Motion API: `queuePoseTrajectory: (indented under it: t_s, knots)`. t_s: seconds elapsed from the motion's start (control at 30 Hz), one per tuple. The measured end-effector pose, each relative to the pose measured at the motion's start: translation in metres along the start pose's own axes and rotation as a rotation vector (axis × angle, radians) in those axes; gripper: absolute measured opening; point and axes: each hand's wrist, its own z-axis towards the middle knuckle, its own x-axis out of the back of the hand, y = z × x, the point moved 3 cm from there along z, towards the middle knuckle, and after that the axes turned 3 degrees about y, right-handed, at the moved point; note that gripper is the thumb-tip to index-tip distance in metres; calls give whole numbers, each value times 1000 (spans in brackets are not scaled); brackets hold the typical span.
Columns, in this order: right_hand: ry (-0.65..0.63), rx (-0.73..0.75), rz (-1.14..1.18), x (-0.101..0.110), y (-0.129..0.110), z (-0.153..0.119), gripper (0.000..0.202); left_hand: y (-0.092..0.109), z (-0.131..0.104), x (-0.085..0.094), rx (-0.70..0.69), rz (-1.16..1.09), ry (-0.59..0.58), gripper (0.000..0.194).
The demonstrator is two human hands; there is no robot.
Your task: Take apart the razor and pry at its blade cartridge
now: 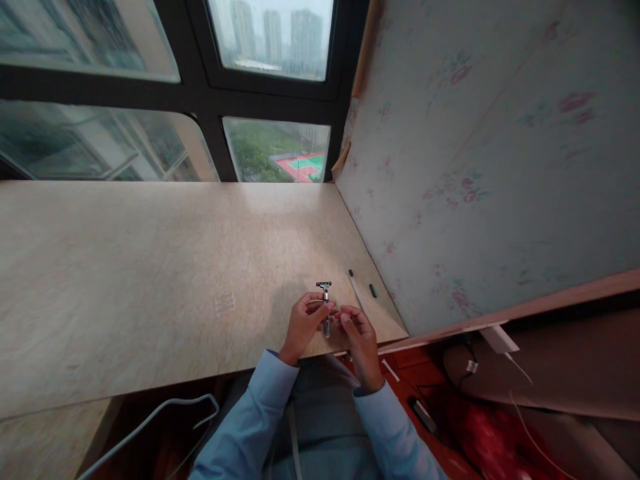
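Note:
A razor (327, 327) with a metallic handle stands out between my hands, its dark head pointing away from me toward the window. My left hand (303, 323) pinches the handle between thumb and fingers, just above the front of the tabletop. Close beside it on the right is my right hand (361, 340), its thumb and fingertips pressed together near the handle. Whether those fingertips hold anything small cannot be made out. Past my right hand lie a thin white stick with a dark tip (355, 283) and a small green piece, perhaps a cap (373, 291).
The pale marbled tabletop (150, 267) runs along the windows and meets a floral-papered wall (500, 167) on the right. A clear patch (225, 304) sits on its surface. Below the front edge hang a white cable (165, 404) and, at right, a white adapter (500, 339).

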Motion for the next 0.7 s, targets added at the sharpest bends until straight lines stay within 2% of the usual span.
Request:
queuePoseTrajectory:
  t_s: [0.17, 0.3, 0.5, 0.7]
  knots:
    - [51, 110, -147, 12, -25, 6, 41, 5, -19, -13, -48, 116, -48, 32]
    - [39, 165, -250, 13, -35, 11, 41, 4, -25, -16, -113, 182, -10, 25]
    - [-57, 197, -459, 18, -35, 2, 33, -13, -14, -24, -125, 204, 91, 23]
    - [-30, 272, -599, 30, -42, -2, 26, -24, -2, -45, -105, 109, 160, 23]
